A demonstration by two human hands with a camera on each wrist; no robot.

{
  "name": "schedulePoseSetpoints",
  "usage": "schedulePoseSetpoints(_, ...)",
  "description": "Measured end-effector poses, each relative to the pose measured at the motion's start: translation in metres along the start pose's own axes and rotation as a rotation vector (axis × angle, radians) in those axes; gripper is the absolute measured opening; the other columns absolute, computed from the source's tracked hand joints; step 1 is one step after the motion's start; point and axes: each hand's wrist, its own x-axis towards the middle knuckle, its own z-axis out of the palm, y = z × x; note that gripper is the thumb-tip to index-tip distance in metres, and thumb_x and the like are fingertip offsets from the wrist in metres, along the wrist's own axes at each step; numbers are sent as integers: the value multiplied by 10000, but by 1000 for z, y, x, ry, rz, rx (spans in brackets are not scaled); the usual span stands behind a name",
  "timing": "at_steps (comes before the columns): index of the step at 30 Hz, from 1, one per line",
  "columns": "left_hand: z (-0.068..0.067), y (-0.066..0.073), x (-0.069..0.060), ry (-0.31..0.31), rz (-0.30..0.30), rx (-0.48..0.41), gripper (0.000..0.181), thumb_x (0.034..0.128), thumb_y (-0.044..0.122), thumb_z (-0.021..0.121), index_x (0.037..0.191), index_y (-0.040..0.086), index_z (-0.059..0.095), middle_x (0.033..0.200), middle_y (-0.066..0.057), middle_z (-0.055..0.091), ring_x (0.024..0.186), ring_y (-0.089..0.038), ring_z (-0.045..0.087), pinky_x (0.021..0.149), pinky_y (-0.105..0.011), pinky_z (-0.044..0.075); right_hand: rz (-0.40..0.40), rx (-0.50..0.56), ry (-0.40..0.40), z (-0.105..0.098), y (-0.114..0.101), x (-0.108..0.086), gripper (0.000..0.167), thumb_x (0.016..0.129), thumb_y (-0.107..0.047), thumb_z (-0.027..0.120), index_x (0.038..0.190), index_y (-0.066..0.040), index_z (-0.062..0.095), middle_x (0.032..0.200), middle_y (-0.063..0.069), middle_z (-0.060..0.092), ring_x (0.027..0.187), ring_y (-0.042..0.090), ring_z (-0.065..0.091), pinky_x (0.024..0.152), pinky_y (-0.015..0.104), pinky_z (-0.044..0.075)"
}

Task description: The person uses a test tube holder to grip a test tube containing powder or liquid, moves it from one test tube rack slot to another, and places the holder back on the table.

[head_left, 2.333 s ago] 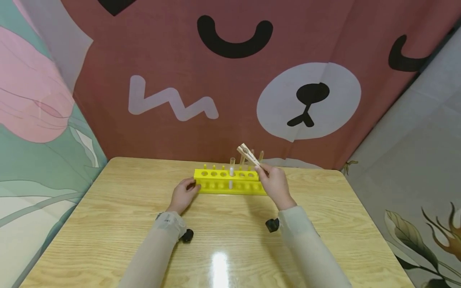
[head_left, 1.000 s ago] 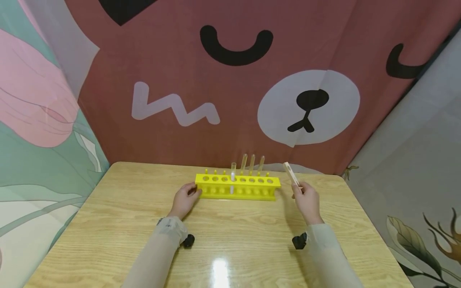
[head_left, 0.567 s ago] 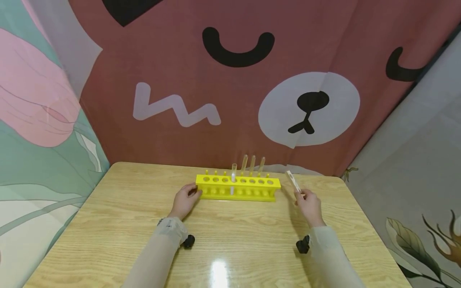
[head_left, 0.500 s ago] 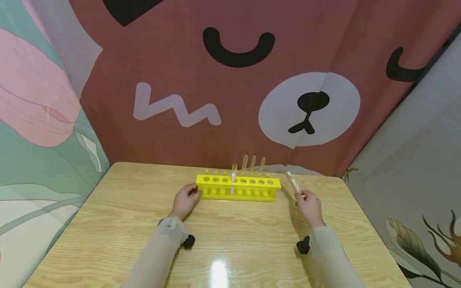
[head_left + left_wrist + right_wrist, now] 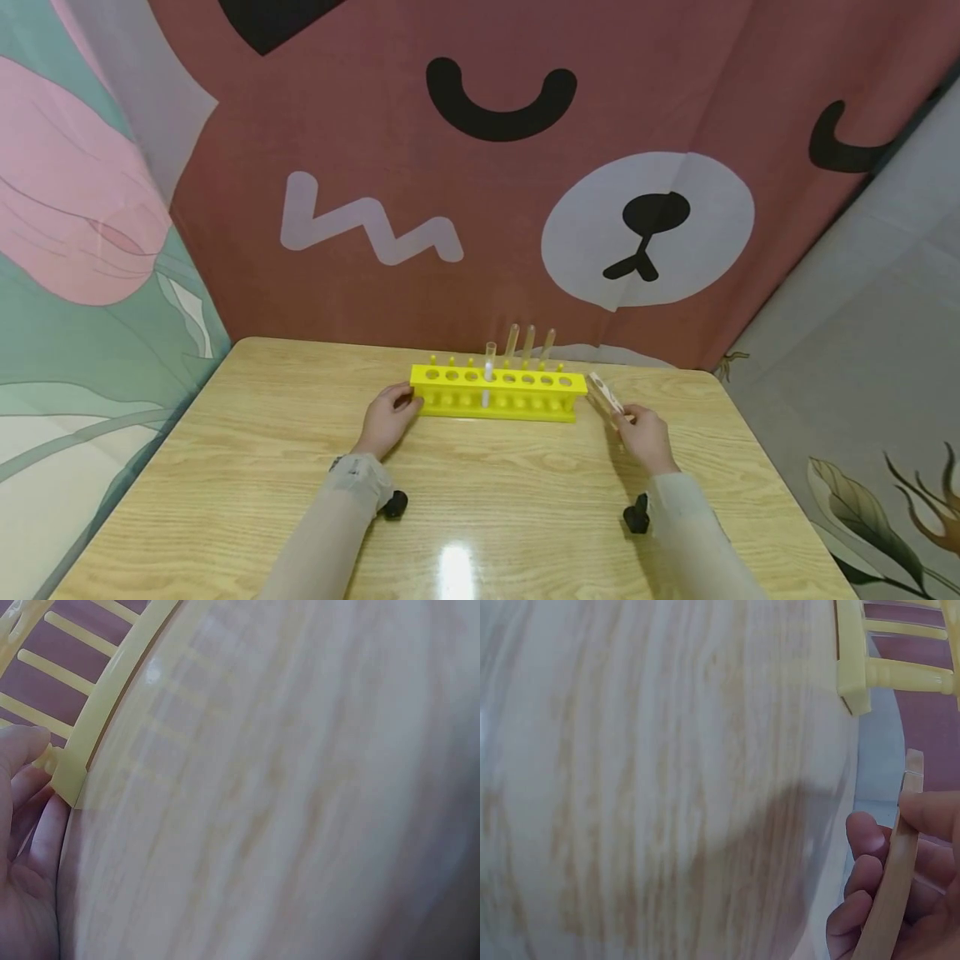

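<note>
My left hand (image 5: 386, 419) grips the left end of a yellow test tube rack (image 5: 461, 386), thumb and fingers about its end post (image 5: 69, 769) in the left wrist view. Upright in a middle hole stands a test tube (image 5: 490, 355) with white contents. Several clear tubes, among them a right-hand one (image 5: 549, 343), sit upside down on pegs along the back. Beyond the rack's right end, my right hand (image 5: 647, 433) holds a wooden test tube clamp (image 5: 606, 394). In the right wrist view thumb and fingers wrap the clamp's handle (image 5: 892, 892).
The rack stands near the back of a wood-grain table (image 5: 517, 492), close to a printed cloth backdrop (image 5: 360, 308). Printed cloth also hangs at both sides. A small black wrist camera (image 5: 636, 514) sits by the right sleeve, and another (image 5: 393, 505) by the left.
From above the rack's right part, my right hand has moved right and down with the clamp. Lately the clamp's tip has dipped leftward toward the rack's end. My left hand stays put.
</note>
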Motion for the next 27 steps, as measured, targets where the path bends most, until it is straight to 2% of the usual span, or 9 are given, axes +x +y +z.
schedulePoseSetpoints(13,2,-1,1,-4,5,3,443,993,202,669,1348,-56,605,1455,-232,515,1318,-374,538,1064,-446,493,23,-2,-61,-1,3,-2,370,1031,-183,546,1251,103,627,741,91,681,564,159,561,473,284,422)
schedulePoseSetpoints(27,0,-3,1,-5,2,-4,479,993,206,668,1369,-75,575,1470,-251,491,1329,-391,523,1076,-454,482,4,-34,-65,2,10,-1,308,1009,-168,579,1168,81,667,718,61,671,548,153,526,475,282,425)
